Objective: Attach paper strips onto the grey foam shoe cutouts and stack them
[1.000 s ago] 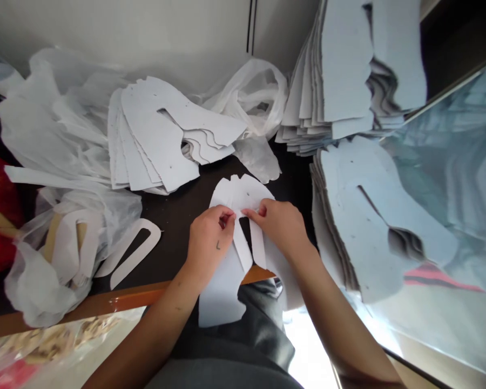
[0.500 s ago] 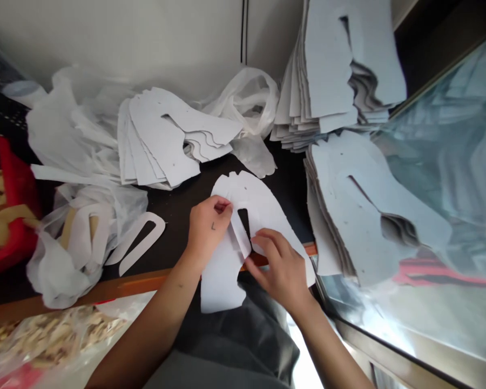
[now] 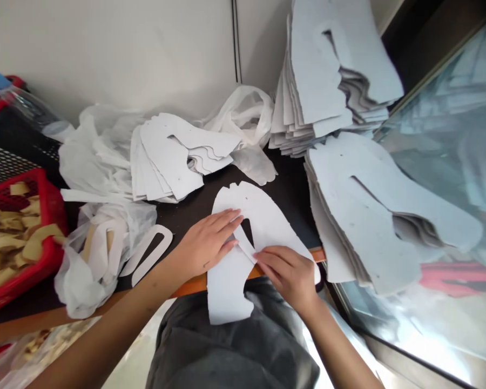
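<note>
A white, horseshoe-shaped cut piece like a shoe upper (image 3: 229,289) lies on the dark tabletop, its lower end hanging past the front edge. It has a slot in its middle, with a narrow white strip (image 3: 245,244) along the slot's left side. My left hand (image 3: 206,243) rests on the piece left of the slot, fingers stretched out and flat. At the slot's lower end, the thumb and fingers of my right hand (image 3: 287,275) pinch the strip's end. Left of my hands lies a loose white U-shaped piece (image 3: 143,265).
Stacks of similar white pieces stand at the back (image 3: 162,156) and on the right (image 3: 348,200), with a taller stack (image 3: 316,81) behind. Plastic bags (image 3: 79,286) hold more U-shaped pieces. A red basket (image 3: 51,227) of tan pieces is at left; a glass panel (image 3: 449,178) borders the right.
My left hand has gone from a closed pinch beside the slot to lying flat with straight fingers. My right fingers have closed on the strip's lower end. The view has shifted slightly left.
</note>
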Motion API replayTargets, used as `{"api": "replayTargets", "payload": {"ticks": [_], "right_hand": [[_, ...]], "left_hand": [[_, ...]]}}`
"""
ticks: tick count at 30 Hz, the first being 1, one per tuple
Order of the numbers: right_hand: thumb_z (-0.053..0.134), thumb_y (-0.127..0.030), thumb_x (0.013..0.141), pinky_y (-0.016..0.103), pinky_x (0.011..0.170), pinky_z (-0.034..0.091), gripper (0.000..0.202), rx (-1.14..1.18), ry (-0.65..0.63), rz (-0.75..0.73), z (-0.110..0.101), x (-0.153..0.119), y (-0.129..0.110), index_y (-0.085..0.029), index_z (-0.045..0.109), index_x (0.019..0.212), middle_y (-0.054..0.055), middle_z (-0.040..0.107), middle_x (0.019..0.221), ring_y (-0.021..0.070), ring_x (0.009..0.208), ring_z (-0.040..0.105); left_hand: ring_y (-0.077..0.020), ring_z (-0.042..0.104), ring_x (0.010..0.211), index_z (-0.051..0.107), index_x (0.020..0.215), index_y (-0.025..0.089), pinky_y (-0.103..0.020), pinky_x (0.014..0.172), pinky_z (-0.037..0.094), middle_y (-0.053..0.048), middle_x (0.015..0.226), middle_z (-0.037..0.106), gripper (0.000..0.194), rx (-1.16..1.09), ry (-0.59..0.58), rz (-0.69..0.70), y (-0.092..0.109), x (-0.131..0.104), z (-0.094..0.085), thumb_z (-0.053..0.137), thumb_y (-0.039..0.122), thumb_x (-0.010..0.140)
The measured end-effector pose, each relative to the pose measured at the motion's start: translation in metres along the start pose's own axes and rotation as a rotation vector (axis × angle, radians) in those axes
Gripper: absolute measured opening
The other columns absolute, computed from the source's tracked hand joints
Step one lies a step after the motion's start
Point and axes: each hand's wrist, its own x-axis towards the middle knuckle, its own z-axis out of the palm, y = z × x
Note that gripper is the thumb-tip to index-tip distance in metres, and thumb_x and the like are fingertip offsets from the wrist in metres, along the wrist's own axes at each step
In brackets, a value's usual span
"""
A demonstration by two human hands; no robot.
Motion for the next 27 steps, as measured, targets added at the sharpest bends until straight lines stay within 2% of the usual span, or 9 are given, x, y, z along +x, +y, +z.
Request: {"api": "replayTargets", "payload": {"ticks": [2, 5, 10, 13, 16, 19, 27], "right_hand": [[0.06, -0.018, 0.096, 0.026, 0.069, 0.057, 0.018, 0.018, -0.01, -0.012, -0.001, -0.001, 0.002, -0.025, 0.077, 0.098, 0.003, 0.076, 0.09, 0.0156, 0.078, 0.071], [0.063, -0.015, 0.094, 0.026, 0.07, 0.056, 0.018, 0.045, -0.026, -0.051, -0.001, -0.003, 0.004, -0.024, 0.077, 0.099, 0.002, 0.076, 0.089, 0.0149, 0.079, 0.07], [0.066, -0.013, 0.092, 0.025, 0.073, 0.057, 0.017, 0.018, -0.034, -0.094, -0.001, -0.004, 0.007, -0.025, 0.077, 0.098, -0.001, 0.076, 0.089, 0.0141, 0.081, 0.069], [0.069, -0.011, 0.089, 0.026, 0.072, 0.057, 0.015, -0.007, -0.002, -0.142, -0.001, -0.002, 0.007, -0.021, 0.076, 0.097, 0.0, 0.076, 0.086, 0.0143, 0.079, 0.069], [0.072, -0.01, 0.087, 0.027, 0.071, 0.058, 0.014, -0.008, 0.003, -0.162, -0.001, -0.001, 0.007, -0.019, 0.075, 0.097, 0.001, 0.076, 0.086, 0.0152, 0.078, 0.068], [0.074, -0.011, 0.085, 0.027, 0.071, 0.06, 0.015, 0.001, 0.007, -0.172, -0.001, -0.001, 0.007, -0.019, 0.074, 0.097, 0.0, 0.076, 0.085, 0.0153, 0.077, 0.069], [0.071, -0.011, 0.088, 0.027, 0.075, 0.063, 0.016, -0.027, 0.03, -0.221, -0.002, -0.001, 0.007, -0.023, 0.073, 0.098, -0.001, 0.077, 0.084, 0.0137, 0.074, 0.071]], "left_hand": [[-0.0212, 0.031, 0.15, 0.032, 0.156, 0.016, -0.037, 0.123, 0.025, -0.009, 0.162, 0.034, 0.056, -0.039, -0.072, 0.056, -0.008, -0.009, 0.004, 0.037, 0.04, 0.105], [-0.0213, 0.018, 0.155, 0.016, 0.161, 0.017, -0.037, 0.126, 0.017, -0.009, 0.167, 0.019, 0.066, -0.069, -0.142, 0.082, -0.015, -0.018, 0.011, 0.036, 0.045, 0.105], [-0.024, 0.012, 0.156, 0.004, 0.162, 0.013, -0.04, 0.126, 0.014, -0.013, 0.167, 0.016, 0.078, 0.035, -0.085, 0.145, -0.017, -0.022, 0.018, 0.036, 0.053, 0.103], [-0.0225, 0.011, 0.156, 0.004, 0.161, 0.012, -0.039, 0.127, 0.013, -0.013, 0.167, 0.018, 0.074, 0.089, -0.081, 0.207, -0.01, -0.025, 0.015, 0.035, 0.05, 0.105], [-0.0235, 0.011, 0.156, 0.009, 0.16, 0.008, -0.038, 0.127, 0.012, -0.015, 0.167, 0.017, 0.081, 0.082, -0.144, 0.242, -0.001, -0.031, 0.013, 0.034, 0.058, 0.103], [-0.0263, 0.01, 0.156, 0.012, 0.159, 0.004, -0.039, 0.127, 0.011, -0.019, 0.166, 0.015, 0.088, 0.08, -0.152, 0.233, 0.003, -0.036, 0.016, 0.035, 0.065, 0.099], [-0.0273, 0.014, 0.156, 0.02, 0.158, 0.004, -0.04, 0.127, 0.014, -0.019, 0.166, 0.018, 0.086, 0.042, -0.14, 0.218, 0.003, -0.035, 0.022, 0.039, 0.063, 0.099]]}}
